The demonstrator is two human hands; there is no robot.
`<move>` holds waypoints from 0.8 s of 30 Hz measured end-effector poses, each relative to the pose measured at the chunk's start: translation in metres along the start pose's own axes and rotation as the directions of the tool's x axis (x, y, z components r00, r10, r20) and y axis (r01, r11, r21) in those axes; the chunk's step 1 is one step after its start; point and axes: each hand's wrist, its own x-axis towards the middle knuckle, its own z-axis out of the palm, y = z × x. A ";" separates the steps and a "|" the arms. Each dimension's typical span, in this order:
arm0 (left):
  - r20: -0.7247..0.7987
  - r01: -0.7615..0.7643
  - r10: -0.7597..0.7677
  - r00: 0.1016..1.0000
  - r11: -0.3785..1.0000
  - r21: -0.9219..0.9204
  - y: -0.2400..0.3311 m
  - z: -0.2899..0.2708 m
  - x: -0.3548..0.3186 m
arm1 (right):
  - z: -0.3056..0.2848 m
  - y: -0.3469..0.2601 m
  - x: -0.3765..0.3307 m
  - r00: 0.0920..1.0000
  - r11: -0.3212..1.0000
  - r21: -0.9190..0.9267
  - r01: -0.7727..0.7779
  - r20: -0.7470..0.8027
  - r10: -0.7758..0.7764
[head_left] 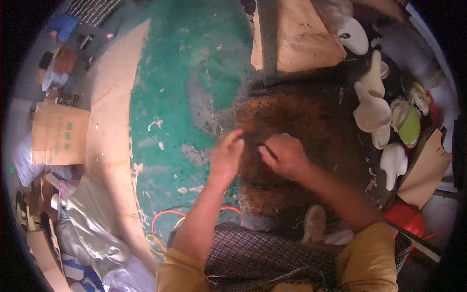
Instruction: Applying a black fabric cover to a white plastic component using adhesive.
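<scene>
Brown fibre heap (pixel 301 121) | right hand (pixel 284 155) fisted; contents hidden | left hand (pixel 226 155) blurred

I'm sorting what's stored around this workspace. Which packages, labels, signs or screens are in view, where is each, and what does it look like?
Cardboard box: far left, on the floor beside the curved board; rectangular, brown, with green print on its face.
No signs or screens can be made out.

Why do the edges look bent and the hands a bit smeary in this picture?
Head view: the fisheye lens bows straight lines, like the plywood sheet, toward a black rim; the left hand is motion-blurred at its fingertips, the right hand slightly sharper; the reddish-brown hair mat looks soft, and the lighting is dim and flat.
</scene>
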 end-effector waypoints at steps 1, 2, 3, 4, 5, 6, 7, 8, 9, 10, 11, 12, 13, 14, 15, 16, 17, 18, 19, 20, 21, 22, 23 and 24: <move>-0.036 -0.120 0.123 0.992 0.990 0.074 0.000 -0.002 0.002 | -0.002 0.018 -0.009 0.999 0.998 -0.047 -0.036 0.026 0.038; 0.054 -0.028 0.027 0.998 0.999 0.035 0.000 -0.007 0.004 | -0.001 0.040 -0.027 0.999 0.997 -0.057 -0.043 0.026 0.044; 0.064 -0.037 0.035 0.997 0.999 0.028 0.006 -0.010 0.004 | 0.003 0.063 -0.048 0.994 0.957 -0.291 0.007 0.106 0.025; 0.099 0.054 -0.052 0.994 0.998 -0.017 0.014 -0.016 0.002 | 0.000 0.066 -0.052 0.981 0.864 -0.497 0.075 0.192 0.026; 0.139 0.145 -0.136 0.981 0.988 -0.057 0.022 -0.022 0.003 | -0.004 0.073 -0.049 0.981 0.863 -0.501 0.066 0.189 0.034; 0.161 0.234 -0.211 0.964 0.963 -0.137 0.030 -0.034 0.001 | -0.019 0.066 -0.033 0.971 0.888 -0.455 0.065 0.233 0.048; 0.160 0.251 -0.229 0.960 0.959 -0.132 0.038 -0.043 -0.005 | -0.034 0.059 -0.014 0.959 0.910 -0.410 0.060 0.277 0.062; 0.098 0.239 -0.226 0.969 0.959 -0.154 0.050 -0.052 -0.009 | -0.055 0.053 0.015 0.918 0.987 -0.144 -0.075 0.377 0.124; 0.030 0.228 -0.227 0.974 0.958 -0.172 0.064 -0.064 -0.015 | -0.075 0.044 0.046 0.861 0.965 0.123 -0.232 0.487 0.145; 0.045 0.241 -0.237 0.971 0.954 -0.177 0.076 -0.077 -0.020 | -0.101 0.033 0.068 0.882 0.893 0.339 -0.297 0.456 0.120; 0.300 0.311 -0.204 0.932 0.875 -0.372 0.091 -0.094 -0.026 | -0.122 0.023 0.082 0.902 0.770 0.541 -0.339 0.419 0.103; 0.522 0.414 -0.104 0.847 0.745 -0.523 0.103 -0.112 -0.033 | -0.132 0.017 0.082 0.897 0.764 0.539 -0.355 0.428 0.115; 0.593 0.551 -0.177 0.785 0.637 -0.539 0.109 -0.137 -0.047 | -0.141 0.001 0.084 0.875 0.904 0.305 -0.301 0.464 0.135; 0.679 0.681 -0.227 0.698 0.503 -0.532 0.093 -0.157 -0.062 | -0.146 -0.011 0.079 0.853 0.972 0.039 -0.233 0.489 0.185; 0.586 0.462 -0.444 0.678 0.877 0.129 0.052 -0.187 -0.090 | -0.153 -0.022 0.077 0.844 0.962 -0.233 -0.140 0.481 0.239; 0.384 0.052 -0.523 0.761 0.640 0.767 0.021 -0.218 -0.118 | -0.157 -0.027 0.077 0.842 0.868 -0.493 -0.048 0.448 0.300; 0.324 -0.222 -0.635 0.701 0.237 0.946 0.040 -0.238 -0.133 | -0.156 -0.009 0.041 0.904 0.771 -0.592 0.235 0.424 0.051; 0.402 -0.195 -0.407 0.820 0.462 0.865 0.026 -0.288 -0.181 | -0.174 -0.053 0.036 0.969 0.981 -0.074 -0.181 0.159 0.191; 0.060 0.348 -0.521 0.852 0.647 0.678 0.078 -0.284 -0.210 | -0.189 -0.076 0.021 0.930 0.950 -0.090 -0.299 0.198 0.311; 0.077 0.337 -0.519 0.851 0.653 0.678 0.090 -0.288 -0.206 | -0.207 -0.096 0.004 0.873 0.904 -0.112 -0.413 0.234 0.427; 0.074 0.346 -0.521 0.851 0.660 0.667 0.117 -0.302 -0.212 | -0.233 -0.131 -0.006 0.910 0.933 -0.113 -0.342 0.209 0.359; 0.089 0.345 -0.523 0.848 0.671 0.656 0.137 -0.311 -0.213 | -0.262 -0.161 -0.023 0.935 0.950 -0.125 -0.285 0.182 0.305; 0.104 0.348 -0.527 0.843 0.683 0.643 0.156 -0.320 -0.216 | -0.284 -0.183 -0.043 0.931 0.950 -0.087 -0.299 0.192 0.310; 0.132 0.339 -0.526 0.840 0.700 0.629 0.177 -0.328 -0.217 | -0.311 -0.208 -0.068 0.925 0.945 -0.056 -0.322 0.195 0.327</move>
